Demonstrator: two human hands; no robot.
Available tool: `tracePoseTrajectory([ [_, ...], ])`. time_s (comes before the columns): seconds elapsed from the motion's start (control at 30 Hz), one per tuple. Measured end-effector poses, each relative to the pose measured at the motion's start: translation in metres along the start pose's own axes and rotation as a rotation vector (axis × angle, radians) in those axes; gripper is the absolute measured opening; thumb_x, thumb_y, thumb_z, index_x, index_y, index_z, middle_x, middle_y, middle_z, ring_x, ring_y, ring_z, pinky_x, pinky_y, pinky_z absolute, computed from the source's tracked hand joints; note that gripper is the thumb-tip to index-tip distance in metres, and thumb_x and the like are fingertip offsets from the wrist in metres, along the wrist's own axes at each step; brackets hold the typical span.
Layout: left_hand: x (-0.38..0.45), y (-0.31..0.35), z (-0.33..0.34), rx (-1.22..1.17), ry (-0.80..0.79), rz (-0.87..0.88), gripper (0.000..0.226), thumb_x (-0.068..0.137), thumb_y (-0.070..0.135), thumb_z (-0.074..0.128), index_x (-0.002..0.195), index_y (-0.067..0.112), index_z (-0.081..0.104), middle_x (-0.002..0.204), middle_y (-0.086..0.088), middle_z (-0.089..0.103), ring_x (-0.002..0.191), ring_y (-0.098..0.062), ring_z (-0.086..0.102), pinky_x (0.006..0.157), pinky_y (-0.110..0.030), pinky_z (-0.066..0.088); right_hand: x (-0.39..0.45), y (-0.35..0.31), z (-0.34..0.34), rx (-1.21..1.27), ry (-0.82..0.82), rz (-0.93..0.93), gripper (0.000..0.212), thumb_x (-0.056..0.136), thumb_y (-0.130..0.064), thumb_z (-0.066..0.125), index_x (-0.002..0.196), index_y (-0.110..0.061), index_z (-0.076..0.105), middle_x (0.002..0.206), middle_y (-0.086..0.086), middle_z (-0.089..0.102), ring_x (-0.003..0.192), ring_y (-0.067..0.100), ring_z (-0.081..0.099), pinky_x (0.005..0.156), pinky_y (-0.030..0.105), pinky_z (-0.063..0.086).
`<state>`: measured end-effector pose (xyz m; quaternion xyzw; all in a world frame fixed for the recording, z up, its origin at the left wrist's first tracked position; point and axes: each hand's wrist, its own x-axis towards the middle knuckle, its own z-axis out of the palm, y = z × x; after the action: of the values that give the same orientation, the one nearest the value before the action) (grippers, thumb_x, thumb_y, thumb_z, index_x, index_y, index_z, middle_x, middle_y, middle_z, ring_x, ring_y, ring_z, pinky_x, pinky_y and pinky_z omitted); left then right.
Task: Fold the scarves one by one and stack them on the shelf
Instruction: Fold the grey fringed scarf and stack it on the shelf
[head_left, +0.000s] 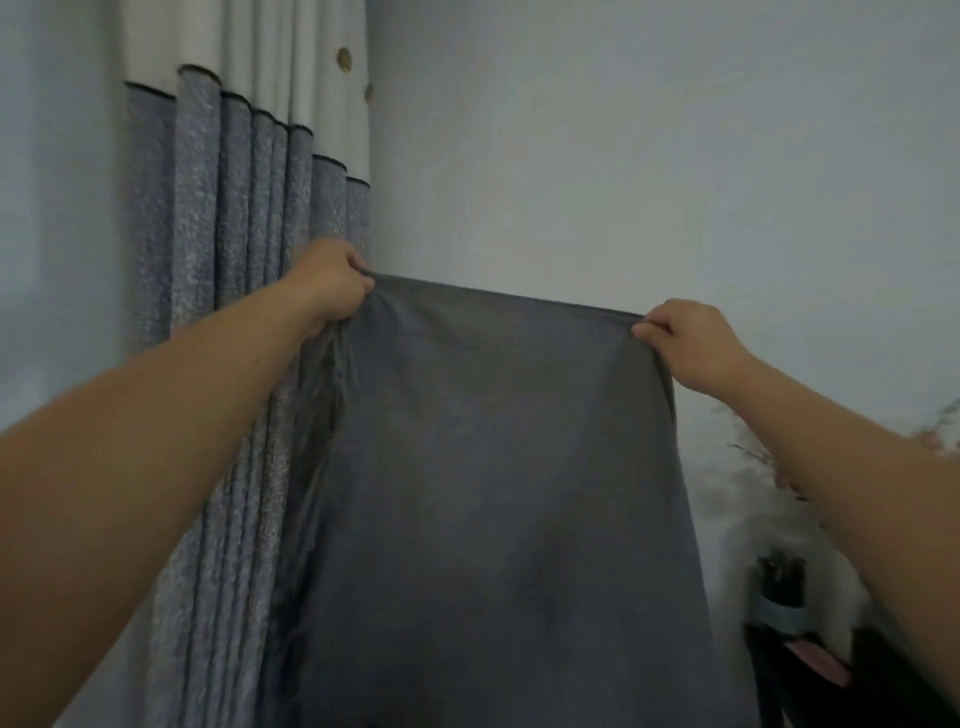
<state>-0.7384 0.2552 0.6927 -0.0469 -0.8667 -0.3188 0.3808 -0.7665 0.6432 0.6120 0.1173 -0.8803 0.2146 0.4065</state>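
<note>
Your left hand (332, 283) and right hand (680, 338) each pinch a top corner of the grey scarf (493, 493), hanging before the wall. Level the corners, then bring them together; its lower edge is probably uneven, out of view.

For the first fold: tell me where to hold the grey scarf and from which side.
Keep the two top corners. The grey scarf hangs flat from its taut upper edge; left hand and right hand pinch it from the outer sides, so the corners can meet.
</note>
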Motion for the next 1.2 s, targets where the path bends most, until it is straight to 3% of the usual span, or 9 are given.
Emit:
tracePoseTrajectory([
  [0.07,-0.003,-0.017,0.012,-0.008,0.008,-0.009,0.006,0.095,0.013,0.067,0.1,0.011,0.069,0.104,-0.011,0.064,0.096,-0.025,0.057,0.079,-0.03,0.041,-0.01,0.002,0.007,0.044,0.027,0.026,0.023,0.097,-0.026,0.063,0.089,-0.007,0.073,0.091,0.01,0.064,0.089,0.026,0.057,0.081,0.033,0.041],
  [0.27,-0.036,-0.085,0.063,0.029,-0.042,-0.079,0.003,0.095,0.013,0.067,0.093,0.011,0.066,0.098,-0.01,0.064,0.09,-0.024,0.056,0.076,-0.029,0.039,-0.065,0.029,0.06,0.026,-0.269,0.095,0.024,0.088,-0.028,0.075,0.071,-0.016,0.064,0.076,-0.003,0.059,0.076,0.019,0.055,0.06,0.022,0.033],
  [0.53,-0.058,-0.128,0.106,-0.091,0.024,-0.092,0.01,0.092,0.002,0.066,0.087,0.01,0.065,0.087,-0.009,0.062,0.087,-0.023,0.057,0.076,-0.028,0.039,-0.129,0.034,0.096,0.203,-0.377,0.199,0.024,0.08,-0.005,0.08,0.069,-0.016,0.062,0.075,-0.002,0.066,0.073,0.019,0.062,0.064,0.021,0.044],
  [0.6,-0.06,-0.132,0.111,-0.101,0.039,-0.096,0.011,0.092,0.002,0.066,0.086,0.012,0.065,0.087,-0.01,0.062,0.085,-0.023,0.058,0.075,-0.028,0.04,-0.14,0.028,0.104,0.156,-0.381,0.168,0.024,0.082,-0.003,0.077,0.081,-0.019,0.059,0.073,-0.005,0.063,0.069,0.017,0.059,0.059,0.015,0.041],
  [0.7,-0.064,-0.134,0.119,-0.145,0.06,-0.087,0.013,0.091,0.003,0.067,0.086,0.014,0.067,0.089,-0.01,0.065,0.087,-0.024,0.06,0.076,-0.028,0.043,-0.147,0.022,0.113,0.06,-0.286,0.222,0.033,0.087,-0.006,0.072,0.113,-0.021,0.06,0.086,0.001,0.069,0.082,0.019,0.065,0.073,0.025,0.051],
  [0.8,-0.076,-0.132,0.119,-0.266,0.018,0.013,0.024,0.088,-0.003,0.07,0.079,0.019,0.067,0.082,-0.002,0.067,0.084,-0.017,0.064,0.083,-0.029,0.049,-0.144,0.035,0.114,-0.038,-0.092,0.3,0.022,0.084,-0.007,0.073,0.106,-0.01,0.076,0.097,0.012,0.075,0.097,0.031,0.068,0.089,0.033,0.052],
  [0.9,-0.099,-0.141,0.112,-0.307,-0.081,0.125,0.037,0.087,-0.008,0.069,0.079,0.029,0.067,0.073,0.021,0.07,0.075,0.01,0.063,0.08,-0.013,0.049,-0.148,0.046,0.109,0.043,0.079,0.333,0.005,0.084,-0.006,0.074,0.088,-0.004,0.077,0.091,0.013,0.065,0.086,0.033,0.065,0.084,0.036,0.052],
  [1.03,-0.141,-0.169,0.113,-0.244,-0.075,0.162,0.048,0.09,-0.001,0.067,0.09,0.047,0.071,0.086,0.039,0.068,0.089,0.013,0.065,0.089,-0.006,0.047,-0.159,0.042,0.117,0.129,0.196,0.272,0.006,0.084,0.004,0.07,0.08,0.0,0.069,0.099,0.007,0.05,0.086,0.022,0.055,0.081,0.027,0.045],
  [1.2,-0.177,-0.182,0.123,-0.461,-0.068,0.029,0.029,0.092,0.001,0.067,0.102,0.027,0.076,0.089,0.033,0.071,0.091,0.01,0.067,0.085,-0.005,0.047,-0.165,0.044,0.133,0.171,0.099,0.397,0.007,0.092,-0.007,0.063,0.086,-0.011,0.063,0.083,0.003,0.065,0.085,0.029,0.063,0.071,0.03,0.044],
])
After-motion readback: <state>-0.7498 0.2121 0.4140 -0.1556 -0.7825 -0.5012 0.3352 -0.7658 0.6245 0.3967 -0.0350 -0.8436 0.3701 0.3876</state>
